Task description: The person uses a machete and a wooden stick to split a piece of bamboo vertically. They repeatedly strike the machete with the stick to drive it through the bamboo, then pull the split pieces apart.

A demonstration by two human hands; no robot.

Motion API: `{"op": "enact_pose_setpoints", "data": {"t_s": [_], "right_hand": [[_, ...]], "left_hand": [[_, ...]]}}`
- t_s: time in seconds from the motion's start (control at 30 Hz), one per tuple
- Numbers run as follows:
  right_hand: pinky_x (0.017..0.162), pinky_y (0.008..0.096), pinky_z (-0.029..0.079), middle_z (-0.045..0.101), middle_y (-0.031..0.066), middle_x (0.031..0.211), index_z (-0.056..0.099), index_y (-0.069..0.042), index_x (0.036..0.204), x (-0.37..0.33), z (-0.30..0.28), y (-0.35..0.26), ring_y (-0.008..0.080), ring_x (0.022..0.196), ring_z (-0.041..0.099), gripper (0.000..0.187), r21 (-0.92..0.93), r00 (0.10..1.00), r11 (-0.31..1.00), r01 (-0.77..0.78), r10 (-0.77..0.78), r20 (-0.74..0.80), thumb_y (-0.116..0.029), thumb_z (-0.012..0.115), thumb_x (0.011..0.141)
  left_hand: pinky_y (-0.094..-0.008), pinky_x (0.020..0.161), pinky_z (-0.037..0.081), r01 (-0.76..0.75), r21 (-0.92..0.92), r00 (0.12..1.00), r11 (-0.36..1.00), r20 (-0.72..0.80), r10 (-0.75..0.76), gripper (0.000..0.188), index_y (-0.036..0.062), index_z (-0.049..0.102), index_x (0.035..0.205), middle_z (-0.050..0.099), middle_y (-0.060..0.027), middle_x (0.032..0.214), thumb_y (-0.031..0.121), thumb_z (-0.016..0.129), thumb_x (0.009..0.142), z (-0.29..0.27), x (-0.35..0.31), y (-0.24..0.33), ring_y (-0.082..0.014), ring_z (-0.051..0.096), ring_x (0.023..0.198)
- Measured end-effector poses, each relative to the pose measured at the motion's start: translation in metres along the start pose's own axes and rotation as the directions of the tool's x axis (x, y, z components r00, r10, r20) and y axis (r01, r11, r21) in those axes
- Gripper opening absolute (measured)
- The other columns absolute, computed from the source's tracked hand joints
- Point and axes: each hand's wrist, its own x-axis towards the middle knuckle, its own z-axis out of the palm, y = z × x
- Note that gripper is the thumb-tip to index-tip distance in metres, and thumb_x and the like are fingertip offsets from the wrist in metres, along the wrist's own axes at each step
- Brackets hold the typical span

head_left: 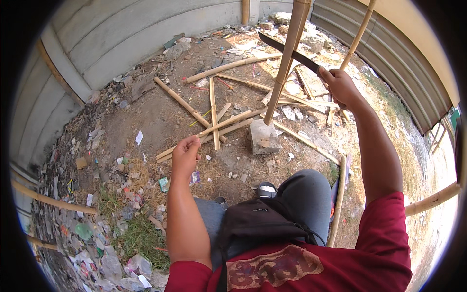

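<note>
My right hand (338, 87) is raised at the right, closed round the handle of a machete. The long dark blade of the machete (305, 62) points up and left, its middle hidden behind an upright split bamboo pole (286, 58). My left hand (186, 155) is lower, left of centre, its fingers closed on the near end of a bamboo strip (224, 122). The strip's far end reaches toward the foot of the upright pole, just above a grey concrete block (263, 137). Some of the left fingers are hidden behind the hand.
Several bamboo pieces (214, 113) lie crossed on the dirt ahead, with a thicker bamboo pole (233, 67) beyond. Litter (138, 265) and grass tufts cover the left ground. A concrete wall (146, 29) stands behind, a corrugated metal sheet (384, 58) at right. My knees are bent close to the block.
</note>
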Motion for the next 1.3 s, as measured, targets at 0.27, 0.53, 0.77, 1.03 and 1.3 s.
{"op": "enact_pose_setpoints", "data": {"t_s": [0.27,0.53,0.77,1.03,1.3], "right_hand": [[0.038,0.0282,0.035,0.042,-0.0028,0.061,0.062,0.002,0.116,-0.017,-0.016,0.0,0.0083,0.044,0.045,0.061,0.007,0.988,0.992,0.127,-0.126,-0.09,-0.056,0.05,0.103],[0.041,0.0384,0.039,0.052,0.0074,0.062,0.056,0.003,0.099,0.034,0.076,0.045,0.0201,0.045,0.05,0.056,0.044,0.977,0.983,-0.179,0.173,0.123,-0.05,0.042,0.105],[0.053,0.034,0.047,0.051,0.0036,0.073,0.048,-0.009,0.096,-0.001,0.098,0.053,0.0147,0.056,0.051,0.033,0.588,0.94,0.744,-0.316,0.163,0.299,-0.042,0.052,0.102],[0.056,0.0341,0.049,0.055,0.0103,0.083,0.045,-0.001,0.108,-0.055,0.175,0.017,0.0171,0.063,0.058,0.036,0.828,0.99,0.544,-0.134,0.105,0.09,-0.036,0.052,0.103],[0.069,0.03,0.049,0.059,0.0099,0.1,0.043,-0.002,0.126,-0.09,0.188,-0.005,0.0148,0.083,0.059,0.046,0.864,0.982,0.471,-0.181,0.035,0.187,-0.043,0.046,0.106]], "left_hand": [[-0.025,0.063,0.049,0.079,-0.036,0.997,0.996,0.025,-0.078,0.044,-0.0011,0.063,0.126,0.068,-0.006,0.104,0.031,0.071,0.096,0.004,-0.009,0.017,-0.0093,0.057,0.075],[-0.0224,0.055,0.042,0.026,0.04,0.999,0.999,0.03,-0.028,0.042,0.0046,0.064,0.126,0.067,-0.0007,0.096,0.034,0.069,0.097,0.005,0.0,0.001,-0.0069,0.055,0.064],[-0.0233,0.059,0.047,-0.002,0.055,0.999,0.998,0.052,0.0,0.043,0.0009,0.064,0.124,0.066,-0.0024,0.095,0.032,0.071,0.096,0.01,0.004,-0.004,-0.0082,0.058,0.068],[-0.0327,0.082,0.053,-0.253,0.136,0.889,0.958,0.422,0.175,0.059,-0.0054,0.067,0.118,0.071,-0.0119,0.102,0.049,0.068,0.095,0.138,-0.015,0.036,-0.0172,0.066,0.089],[-0.034,0.086,0.051,-0.066,0.357,0.849,0.932,0.511,-0.136,0.047,-0.001,0.068,0.118,0.071,-0.0116,0.109,0.04,0.063,0.096,0.194,0.022,0.099,-0.0194,0.067,0.096]]}}
